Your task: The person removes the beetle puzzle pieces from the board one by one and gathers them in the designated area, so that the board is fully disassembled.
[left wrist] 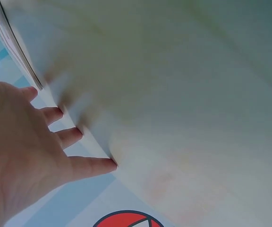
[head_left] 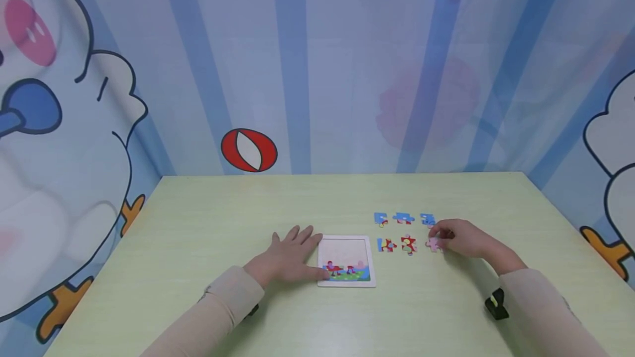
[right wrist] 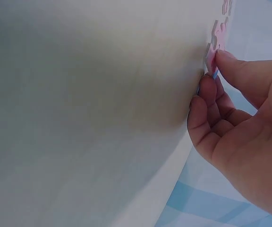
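My left hand [head_left: 288, 260] lies with fingers spread on the table, its fingertips at the left side of a white-framed puzzle tray [head_left: 372, 269]. Its thumb reaches over the tray's lower left corner. Colourful pieces with red figures, blue and green fill the tray's lower part; above them the backing is pale. To the right, my right hand [head_left: 462, 237] pinches a pink jigsaw piece [head_left: 432, 244] by its edge, low at the table. In the right wrist view, the thumb and index fingertip meet that pink piece [right wrist: 218, 37], and the other fingers curl beneath.
Beside the tray lie loose jigsaw pieces in two rows: a blue piece [head_left: 404, 218] among others at the back, a red and yellow piece [head_left: 409, 244] in front. The pale table [head_left: 238, 203] ends at a printed blue curtain [head_left: 337, 98].
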Demonstrator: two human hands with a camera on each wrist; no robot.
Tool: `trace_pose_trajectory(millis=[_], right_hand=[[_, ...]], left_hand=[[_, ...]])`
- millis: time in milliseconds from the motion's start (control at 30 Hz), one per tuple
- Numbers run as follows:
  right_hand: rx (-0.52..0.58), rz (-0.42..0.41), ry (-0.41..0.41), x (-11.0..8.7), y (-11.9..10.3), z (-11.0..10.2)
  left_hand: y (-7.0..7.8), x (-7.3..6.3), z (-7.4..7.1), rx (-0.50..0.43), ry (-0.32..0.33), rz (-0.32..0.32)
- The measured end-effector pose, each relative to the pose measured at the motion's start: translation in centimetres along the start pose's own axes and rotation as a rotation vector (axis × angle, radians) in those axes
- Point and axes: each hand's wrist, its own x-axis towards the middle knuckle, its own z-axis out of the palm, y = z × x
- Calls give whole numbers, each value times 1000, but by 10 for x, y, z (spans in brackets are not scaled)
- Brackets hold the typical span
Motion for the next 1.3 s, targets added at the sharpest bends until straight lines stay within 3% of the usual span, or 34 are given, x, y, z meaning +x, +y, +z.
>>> trace_pose_trajectory(millis=[533, 867, 1200, 1300], right_hand=[[38, 2, -12, 1, -13, -7], [71, -143, 2, 3, -53, -10], [173, -217, -70, 14, -91, 10], [160, -241, -81, 18, -102, 16]], left_hand=[[-2, -3, -1, -5, -13, 39], [-3, -4, 0, 18, -21, 42], [0, -3, 0, 34, -22, 36], [1, -4, -1, 36, -24, 35]])
